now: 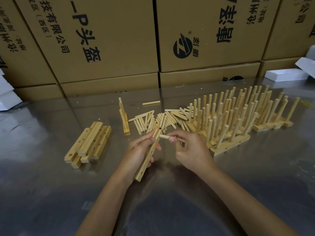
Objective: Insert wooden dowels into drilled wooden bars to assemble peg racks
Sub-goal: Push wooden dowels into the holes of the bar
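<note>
- Head view: the left hand (139,150) grips a long pale drilled wooden bar (148,155), fingers curled round its upper half; the bar is held above the table, tilted with its far end up and its near end towards the person, and round holes show along its right face.
- The right hand (189,148) pinches a short pale round wooden dowel (164,137) between thumb and fingertips; the dowel lies nearly level, its free tip pointing at the upper end of the bar and just beside it, whether touching I cannot tell.
- A loose heap of pale wooden dowels (158,120) lies on the shiny grey metal table (51,193) just beyond the hands.
- To the left of the hands, a stack of undrilled-looking and drilled pale wooden bars (88,143) rests flat on the table.
- One partly built rack (125,119) stands near the heap's left edge.
- To the right, rows of finished peg racks with upright dowels (238,116) stand close together.
- Brown cardboard boxes with black print (119,40) form a wall behind the table; white flat cartons (286,74) lie at the far right.
</note>
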Tool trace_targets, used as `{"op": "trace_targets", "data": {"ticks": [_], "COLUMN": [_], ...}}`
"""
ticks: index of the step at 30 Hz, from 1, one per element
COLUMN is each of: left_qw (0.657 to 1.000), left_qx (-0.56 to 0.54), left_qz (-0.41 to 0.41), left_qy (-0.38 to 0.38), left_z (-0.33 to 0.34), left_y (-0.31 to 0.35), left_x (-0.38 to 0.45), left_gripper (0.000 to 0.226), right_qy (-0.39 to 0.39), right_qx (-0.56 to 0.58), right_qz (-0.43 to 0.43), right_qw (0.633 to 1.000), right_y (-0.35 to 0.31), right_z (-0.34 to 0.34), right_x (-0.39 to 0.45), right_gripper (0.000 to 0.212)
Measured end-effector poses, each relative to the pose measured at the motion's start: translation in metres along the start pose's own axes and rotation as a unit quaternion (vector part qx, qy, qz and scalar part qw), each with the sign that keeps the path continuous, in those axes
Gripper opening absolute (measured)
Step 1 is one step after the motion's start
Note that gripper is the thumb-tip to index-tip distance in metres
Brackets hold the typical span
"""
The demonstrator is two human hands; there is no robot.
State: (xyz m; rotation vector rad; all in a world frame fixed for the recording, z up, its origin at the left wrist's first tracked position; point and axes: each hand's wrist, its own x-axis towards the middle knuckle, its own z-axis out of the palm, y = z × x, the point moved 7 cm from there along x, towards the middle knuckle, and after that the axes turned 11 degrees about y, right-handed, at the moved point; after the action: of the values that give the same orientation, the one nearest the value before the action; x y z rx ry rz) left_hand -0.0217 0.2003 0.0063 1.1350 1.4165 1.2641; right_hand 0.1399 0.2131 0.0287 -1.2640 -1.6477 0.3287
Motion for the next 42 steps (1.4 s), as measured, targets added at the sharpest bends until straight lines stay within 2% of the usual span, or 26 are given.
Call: {"op": "trace_targets", "data": {"ticks": [3,5,8,10,12,15,20,23,26,30,32,36,42], "left_qw": [0.998,0.996,0.988,0.983,0.982,0.982,0.981,0.979,0.979,0.98,0.979,0.976,0.982], "left_qx": [-0.044,-0.062,-0.091,-0.107,-0.109,-0.103,-0.116,-0.128,-0.13,-0.147,-0.16,-0.179,-0.159], "left_qz": [-0.01,-0.024,-0.046,-0.059,-0.067,-0.073,-0.083,-0.086,-0.087,-0.093,-0.104,-0.112,-0.087], "left_qy": [0.031,0.063,0.119,0.137,0.143,0.14,0.134,0.134,0.129,0.097,0.07,0.052,0.052], "left_z": [-0.001,-0.007,-0.025,-0.033,-0.036,-0.034,-0.032,-0.032,-0.032,-0.023,-0.015,-0.008,-0.005], "left_y": [0.003,0.0,-0.005,-0.007,-0.008,-0.01,-0.011,-0.011,-0.011,-0.01,-0.012,-0.013,-0.012], "left_x": [0.001,0.004,0.008,0.01,0.012,0.013,0.012,0.012,0.012,0.01,0.007,0.006,0.007], "left_gripper": [0.027,0.025,0.024,0.024,0.024,0.023,0.022,0.022,0.023,0.023,0.025,0.025,0.028], "right_qy": [0.023,0.038,0.031,-0.009,-0.054,-0.075,-0.066,-0.068,-0.072,-0.1,-0.092,-0.075,-0.066], "right_qx": [0.053,0.042,-0.095,-0.204,-0.253,-0.214,-0.144,-0.179,-0.188,0.048,0.094,0.111,0.073], "right_qz": [0.037,0.047,-0.019,-0.062,-0.064,-0.051,-0.028,-0.016,-0.032,-0.009,-0.026,-0.05,-0.103], "right_qw": [0.998,0.997,0.995,0.977,0.964,0.972,0.987,0.981,0.979,0.994,0.991,0.99,0.99], "right_y": [0.003,0.008,0.011,0.013,0.016,0.01,0.003,0.008,0.008,-0.01,-0.019,-0.023,-0.034], "right_z": [-0.003,-0.005,-0.005,0.001,0.009,0.012,0.015,0.016,0.019,0.028,0.03,0.026,0.019], "right_x": [0.005,0.004,0.001,-0.001,-0.004,-0.008,-0.012,-0.012,-0.013,-0.021,-0.025,-0.024,-0.023], "right_gripper": [0.034,0.045,0.035,0.031,0.028,0.01,0.019,0.007,0.005,0.01,0.008,0.007,0.011]}}
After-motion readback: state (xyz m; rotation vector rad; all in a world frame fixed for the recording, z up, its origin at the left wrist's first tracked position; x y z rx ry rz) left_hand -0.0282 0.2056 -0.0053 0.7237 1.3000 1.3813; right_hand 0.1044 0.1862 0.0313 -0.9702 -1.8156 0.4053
